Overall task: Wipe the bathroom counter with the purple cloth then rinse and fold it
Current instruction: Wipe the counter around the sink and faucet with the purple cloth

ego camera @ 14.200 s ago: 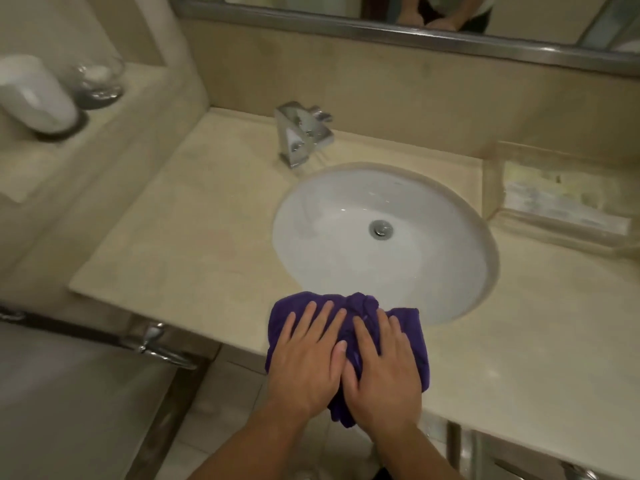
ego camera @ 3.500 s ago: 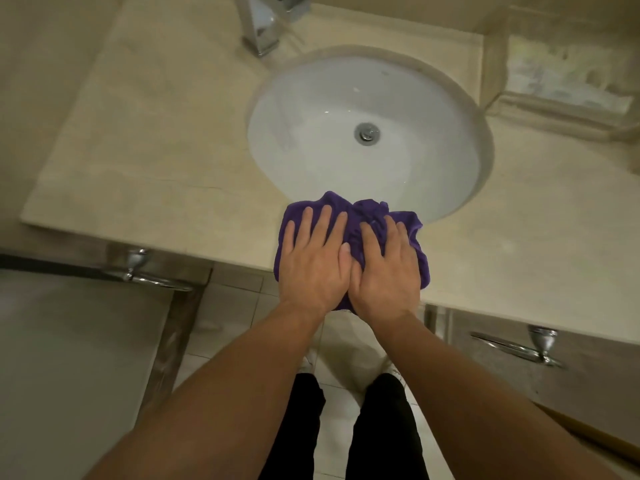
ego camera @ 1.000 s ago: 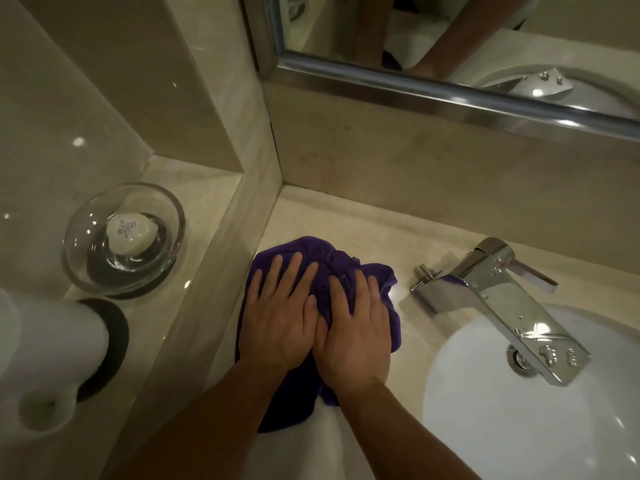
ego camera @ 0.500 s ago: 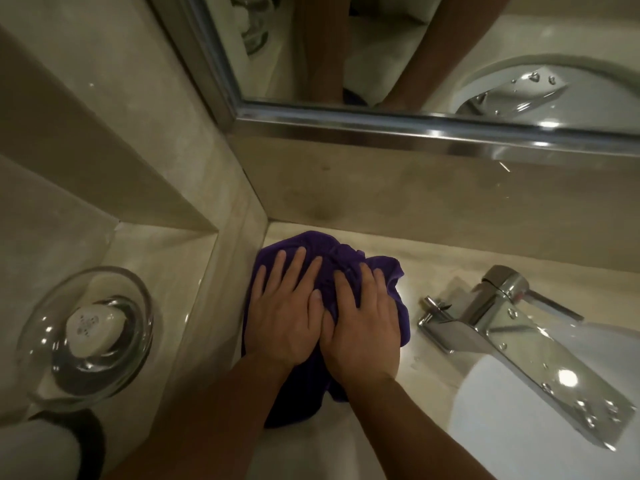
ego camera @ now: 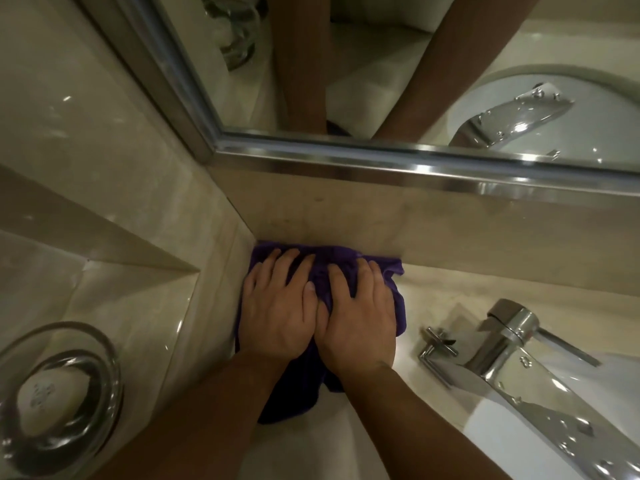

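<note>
Beige marble counter (ego camera: 433, 292) filled the middle of the frame, shut in by a raised stone ledge (ego camera: 145, 306) on the left and a stone backsplash (ego camera: 433, 233) above.

Two bare forearms rose from the bottom edge. At lower left, on the ledge, sat a round clear glass dish (ego camera: 107, 368) holding a white round soap (ego camera: 45, 403). At lower right, an angular chrome tap (ego camera: 502, 358) slanted over the white sink basin (ego camera: 512, 452), well clear of the hands.

At centre, the left hand (ego camera: 277, 313) and the right hand (ego camera: 356, 323) lay side by side, thumbs touching. Both were flat, with straight fingers pressing down on the crumpled purple cloth (ego camera: 332, 258). Neither hand gripped it.

The cloth lay in the counter's back left corner. Its left edge was against the ledge wall and its top edge touched the backsplash. Those two walls blocked any travel upward or leftward in the frame.

Farther up, a chrome-framed mirror (ego camera: 381, 161) reflected the forearms, the tap and a glass vessel.

Half a second earlier, a strip of bare counter had shown between the cloth and the backsplash. By this moment the hands had pushed the cloth right up to it. Fourteen seconds earlier, the same flat hands had pressed the cloth at the counter's front edge, in front of the basin.
</note>
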